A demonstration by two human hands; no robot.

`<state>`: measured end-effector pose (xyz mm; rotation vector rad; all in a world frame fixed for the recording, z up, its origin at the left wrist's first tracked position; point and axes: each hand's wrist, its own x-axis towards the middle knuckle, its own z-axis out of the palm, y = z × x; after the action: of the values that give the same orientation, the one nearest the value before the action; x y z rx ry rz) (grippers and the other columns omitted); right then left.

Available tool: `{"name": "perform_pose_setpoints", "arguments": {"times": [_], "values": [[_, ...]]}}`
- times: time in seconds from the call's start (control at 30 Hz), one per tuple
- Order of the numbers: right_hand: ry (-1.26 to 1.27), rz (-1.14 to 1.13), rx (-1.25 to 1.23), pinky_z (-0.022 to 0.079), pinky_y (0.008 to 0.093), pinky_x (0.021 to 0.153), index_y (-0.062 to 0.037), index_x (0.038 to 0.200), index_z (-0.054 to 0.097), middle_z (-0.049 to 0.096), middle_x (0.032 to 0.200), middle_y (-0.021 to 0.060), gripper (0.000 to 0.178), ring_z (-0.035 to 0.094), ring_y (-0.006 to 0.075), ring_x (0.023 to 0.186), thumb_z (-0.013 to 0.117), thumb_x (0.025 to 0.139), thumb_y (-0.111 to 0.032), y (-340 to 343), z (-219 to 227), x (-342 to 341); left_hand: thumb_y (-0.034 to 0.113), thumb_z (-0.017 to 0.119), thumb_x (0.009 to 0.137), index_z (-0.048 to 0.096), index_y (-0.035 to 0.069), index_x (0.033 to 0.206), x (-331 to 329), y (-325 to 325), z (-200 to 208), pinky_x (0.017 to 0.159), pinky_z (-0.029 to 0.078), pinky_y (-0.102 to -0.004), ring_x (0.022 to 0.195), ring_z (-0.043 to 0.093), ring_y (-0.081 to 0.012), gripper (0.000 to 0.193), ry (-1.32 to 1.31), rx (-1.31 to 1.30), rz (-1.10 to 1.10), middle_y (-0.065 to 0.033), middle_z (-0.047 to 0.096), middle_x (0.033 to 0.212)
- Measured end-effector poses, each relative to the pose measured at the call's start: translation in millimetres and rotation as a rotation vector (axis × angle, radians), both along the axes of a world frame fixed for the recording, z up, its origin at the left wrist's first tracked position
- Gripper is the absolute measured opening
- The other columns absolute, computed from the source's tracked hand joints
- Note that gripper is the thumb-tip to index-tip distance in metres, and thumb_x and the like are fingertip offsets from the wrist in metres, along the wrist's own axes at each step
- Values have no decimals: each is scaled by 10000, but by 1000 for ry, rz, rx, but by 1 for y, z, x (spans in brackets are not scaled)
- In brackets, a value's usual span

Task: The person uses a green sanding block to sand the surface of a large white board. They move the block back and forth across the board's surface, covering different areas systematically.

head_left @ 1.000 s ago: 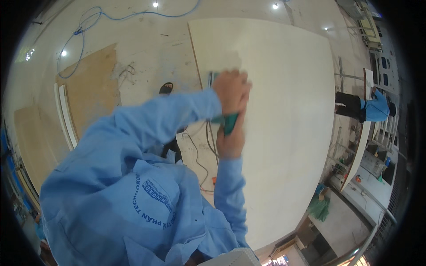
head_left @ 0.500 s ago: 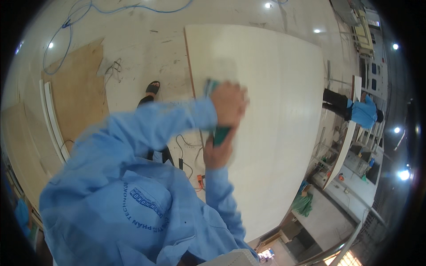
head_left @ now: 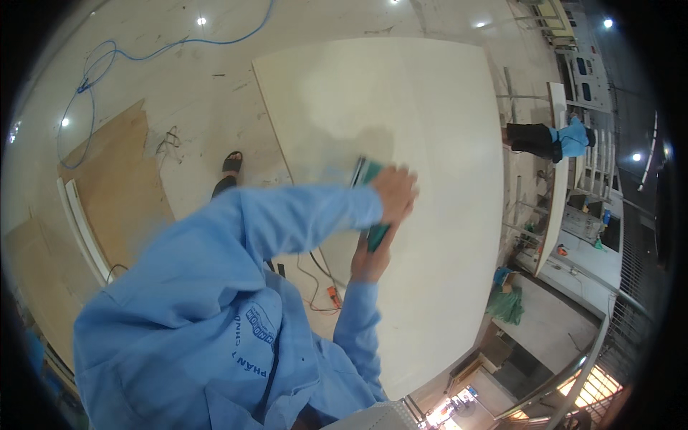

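Looped blue hose (head_left: 83, 87), tan board (head_left: 115, 175), co-worker (head_left: 572, 137) beyond

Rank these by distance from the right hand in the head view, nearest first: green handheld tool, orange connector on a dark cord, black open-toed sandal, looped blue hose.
1. Green tool: against the right hand.
2. Orange connector: lower left of it.
3. Black sandal: upper left.
4. Blue hose: far upper left.
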<state>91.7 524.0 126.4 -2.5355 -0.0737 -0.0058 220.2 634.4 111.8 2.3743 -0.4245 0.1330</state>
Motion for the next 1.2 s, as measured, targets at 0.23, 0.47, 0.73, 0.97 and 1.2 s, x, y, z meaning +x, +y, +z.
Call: {"name": "perform_pose_setpoints", "arguments": {"times": [0.23, 0.47, 0.73, 0.97, 1.2], "values": [[146, -162, -67, 555, 454, 827, -23, 1575, 251, 690, 1107, 309, 837, 695, 461, 1025, 660, 845, -37, 21, 13, -111, 287, 659, 809, 690, 114, 879, -101, 16, 6, 858, 432, -472, 1012, 566, -288, 189, 56, -152, -162, -88, 601, 1030], [-19, 239, 88, 545, 492, 717, -21, 1564, 259, 679, 993, 308, 814, 673, 501, 872, 664, 859, -58, 105, -12, 64, 232, 639, 799, 652, 101, 793, 39, 136, -13, 791, 474, -475, 893, 581, -325, 132, -137, -73, 192, -99, 593, 888], [-27, -12, -158, 520, 554, 741, -221, 1610, 196, 706, 987, 280, 861, 662, 507, 893, 669, 891, -210, 54, 2, 153, 314, 607, 861, 719, 144, 878, 150, 56, 2, 870, 482, -488, 1017, 604, -309, 205, -74, 20, 91, -90, 661, 1010], [71, -151, -39, 557, 484, 767, -94, 1594, 231, 685, 1099, 292, 850, 674, 491, 966, 688, 879, -136, 8, 8, -30, 270, 627, 851, 696, 115, 880, -21, -4, 3, 841, 463, -463, 1010, 573, -292, 172, 26, -46, -160, -100, 609, 1018], [-4, 270, -15, 544, 484, 682, -24, 1563, 304, 673, 1053, 242, 779, 672, 436, 858, 687, 891, -119, 95, -9, -17, 204, 673, 744, 633, 115, 784, -42, 139, 1, 731, 470, -462, 857, 573, -316, 106, -72, -184, 207, -82, 567, 865]]}}
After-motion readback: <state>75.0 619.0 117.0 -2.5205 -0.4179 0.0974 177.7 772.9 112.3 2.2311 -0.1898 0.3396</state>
